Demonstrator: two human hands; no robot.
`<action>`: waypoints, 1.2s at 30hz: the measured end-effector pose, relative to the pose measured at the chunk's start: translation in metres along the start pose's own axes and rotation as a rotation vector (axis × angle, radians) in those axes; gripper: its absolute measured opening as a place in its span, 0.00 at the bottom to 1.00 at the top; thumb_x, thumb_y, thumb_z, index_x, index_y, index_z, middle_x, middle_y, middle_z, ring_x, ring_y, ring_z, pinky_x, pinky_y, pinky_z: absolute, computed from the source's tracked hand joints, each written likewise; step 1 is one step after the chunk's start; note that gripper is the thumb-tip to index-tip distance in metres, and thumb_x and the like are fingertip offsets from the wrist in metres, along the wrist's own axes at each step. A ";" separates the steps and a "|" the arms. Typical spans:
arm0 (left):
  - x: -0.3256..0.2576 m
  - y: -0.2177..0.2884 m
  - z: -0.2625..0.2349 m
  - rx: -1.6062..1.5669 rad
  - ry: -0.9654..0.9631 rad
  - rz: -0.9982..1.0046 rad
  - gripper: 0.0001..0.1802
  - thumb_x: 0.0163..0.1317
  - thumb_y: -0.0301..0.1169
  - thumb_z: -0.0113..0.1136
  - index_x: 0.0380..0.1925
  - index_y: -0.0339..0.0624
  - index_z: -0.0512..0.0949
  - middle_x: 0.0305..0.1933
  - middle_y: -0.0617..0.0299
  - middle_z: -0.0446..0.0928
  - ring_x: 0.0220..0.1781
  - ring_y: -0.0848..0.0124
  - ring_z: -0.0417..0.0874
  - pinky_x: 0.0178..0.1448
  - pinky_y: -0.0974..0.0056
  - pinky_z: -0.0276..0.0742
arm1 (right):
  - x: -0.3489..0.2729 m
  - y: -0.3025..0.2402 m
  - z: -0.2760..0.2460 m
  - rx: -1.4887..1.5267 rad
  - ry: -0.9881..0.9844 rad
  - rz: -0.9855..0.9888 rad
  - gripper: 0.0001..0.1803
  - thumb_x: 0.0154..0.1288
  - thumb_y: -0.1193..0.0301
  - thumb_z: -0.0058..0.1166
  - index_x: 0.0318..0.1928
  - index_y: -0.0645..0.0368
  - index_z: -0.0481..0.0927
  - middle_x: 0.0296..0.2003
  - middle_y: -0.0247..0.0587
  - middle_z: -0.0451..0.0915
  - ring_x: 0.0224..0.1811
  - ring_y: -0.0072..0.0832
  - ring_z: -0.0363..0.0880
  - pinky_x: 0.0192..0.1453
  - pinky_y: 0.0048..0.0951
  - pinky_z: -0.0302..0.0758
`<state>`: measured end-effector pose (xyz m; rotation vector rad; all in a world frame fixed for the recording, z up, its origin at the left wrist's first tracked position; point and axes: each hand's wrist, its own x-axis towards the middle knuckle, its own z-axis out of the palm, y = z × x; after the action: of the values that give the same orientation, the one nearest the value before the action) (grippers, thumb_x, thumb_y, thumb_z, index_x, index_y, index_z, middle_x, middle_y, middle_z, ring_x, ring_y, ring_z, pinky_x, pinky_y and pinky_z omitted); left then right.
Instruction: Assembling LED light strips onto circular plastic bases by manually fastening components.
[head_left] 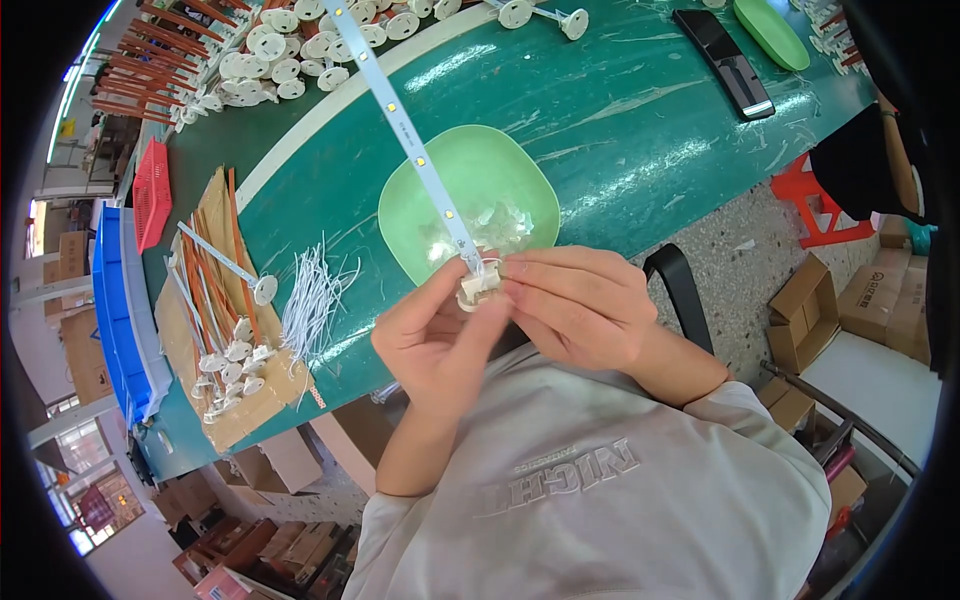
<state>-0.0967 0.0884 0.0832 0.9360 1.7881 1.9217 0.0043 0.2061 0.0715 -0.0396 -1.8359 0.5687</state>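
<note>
My left hand (435, 335) and my right hand (575, 300) meet over the near edge of a green table (620, 120). Both pinch a small white round end cap (478, 288). A long white light strip (405, 130) with small yellow dots runs from the cap up and away across the table. Just behind my fingers stands a light green square bowl (420, 195) holding several small clear parts.
A bundle of white wires (312, 300) lies left of my hands. Beside it a cardboard sheet (215, 340) carries orange strips and white caps. More white caps (280, 55) pile up at the far side. A black remote-like device (725, 60), a red basket (152, 190) and another person's arm (880, 165) are nearby.
</note>
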 end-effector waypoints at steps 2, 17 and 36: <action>0.001 0.001 0.005 -0.279 -0.038 0.073 0.20 0.51 0.13 0.67 0.48 0.24 0.79 0.36 0.53 0.84 0.35 0.72 0.84 0.41 0.70 0.80 | 0.003 0.003 -0.001 0.008 0.003 -0.024 0.12 0.46 0.84 0.66 0.35 0.67 0.84 0.36 0.45 0.84 0.35 0.36 0.86 0.38 0.28 0.85; 0.016 0.021 -0.025 0.322 -0.376 0.390 0.14 0.43 0.16 0.69 0.34 0.29 0.83 0.29 0.50 0.83 0.27 0.62 0.86 0.34 0.68 0.81 | 0.034 -0.001 -0.020 1.021 -0.240 1.156 0.11 0.58 0.87 0.54 0.42 0.70 0.81 0.41 0.45 0.81 0.37 0.22 0.76 0.35 0.21 0.78; 0.003 0.011 -0.010 0.556 -0.211 0.637 0.17 0.43 0.15 0.66 0.37 0.26 0.82 0.30 0.46 0.83 0.29 0.60 0.86 0.37 0.67 0.80 | 0.014 -0.015 0.000 1.216 0.085 1.207 0.05 0.64 0.81 0.57 0.37 0.68 0.85 0.35 0.42 0.82 0.35 0.23 0.79 0.38 0.22 0.73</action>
<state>-0.1036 0.0810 0.0952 2.0161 2.0962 1.5369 0.0033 0.1972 0.0902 -0.3471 -0.9416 2.3613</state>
